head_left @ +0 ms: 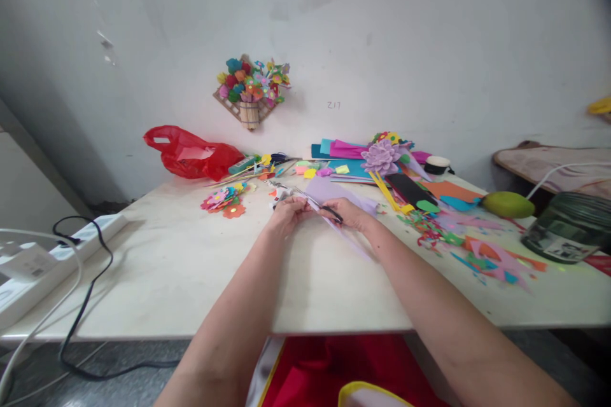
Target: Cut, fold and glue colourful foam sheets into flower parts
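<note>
Near the middle of the table, my left hand (289,215) pinches a narrow lilac strip (351,243) whose free end trails down toward the right. My right hand (351,213) is closed around the dark handles of a pair of scissors (333,212), with the blades pointing left toward the strip at my left fingers. A larger lilac sheet (329,189) lies flat just beyond both hands. Whether the blades are touching the strip is too small to tell.
Cut foam flowers (223,199) lie to the left, near a red plastic bag (191,156). Coloured scraps (499,261) and a glass jar (568,229) are on the right. A lilac flower (382,157) stands at the back. A power strip (90,238) with cables sits at the left edge.
</note>
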Demonstrator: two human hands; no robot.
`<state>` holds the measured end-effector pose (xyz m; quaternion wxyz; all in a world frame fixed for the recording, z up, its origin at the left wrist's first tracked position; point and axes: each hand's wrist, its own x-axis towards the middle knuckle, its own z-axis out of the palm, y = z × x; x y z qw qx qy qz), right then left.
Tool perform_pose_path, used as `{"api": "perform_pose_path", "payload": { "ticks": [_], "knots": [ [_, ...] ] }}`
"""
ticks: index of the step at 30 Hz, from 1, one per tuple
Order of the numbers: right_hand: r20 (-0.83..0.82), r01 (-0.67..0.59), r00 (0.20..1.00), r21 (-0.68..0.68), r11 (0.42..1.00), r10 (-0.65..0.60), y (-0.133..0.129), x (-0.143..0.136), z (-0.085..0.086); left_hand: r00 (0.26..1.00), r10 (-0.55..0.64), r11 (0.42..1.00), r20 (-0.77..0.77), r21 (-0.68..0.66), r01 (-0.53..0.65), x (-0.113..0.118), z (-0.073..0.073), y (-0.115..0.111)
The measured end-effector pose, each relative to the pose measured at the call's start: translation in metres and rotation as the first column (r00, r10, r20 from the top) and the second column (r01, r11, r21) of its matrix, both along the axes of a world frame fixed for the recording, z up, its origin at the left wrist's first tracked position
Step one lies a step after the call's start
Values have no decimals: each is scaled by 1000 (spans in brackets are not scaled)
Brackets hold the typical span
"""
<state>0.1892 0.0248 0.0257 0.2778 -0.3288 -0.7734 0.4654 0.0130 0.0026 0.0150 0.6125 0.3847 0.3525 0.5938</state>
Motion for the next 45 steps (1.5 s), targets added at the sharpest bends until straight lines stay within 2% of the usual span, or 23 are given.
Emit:
{"api": "perform_pose_path", "payload": {
  "ticks": [14, 24, 34, 40, 42, 45],
  "knots": [
    [-1, 15, 1000, 6, 1000, -15, -2, -3, 1, 1000, 13, 1000, 0, -4, -13, -1, 0, 0],
    [-22, 51, 998, -88, 995, -53, -8, -4, 6, 1000, -23, 999, 0, -37, 23, 1, -3, 2],
    [-33, 107, 994, -23, 994, -108, -7, -9, 3, 1000, 16, 999, 7, -29, -16, -1, -4, 3],
    [-124, 236, 961, -105, 966, -248, 5, -10, -7, 996, 81, 996, 33, -33, -80, -1, -1, 4],
    [-116, 261, 956, -76, 962, -268, 10, -7, -11, 992, 118, 993, 40, -33, -117, -2, 0, 5],
    [-17, 345, 938, 74, 936, -345, 16, 0, -15, 985, 164, 986, 52, -49, -162, -3, 2, 6]
  ]
}}
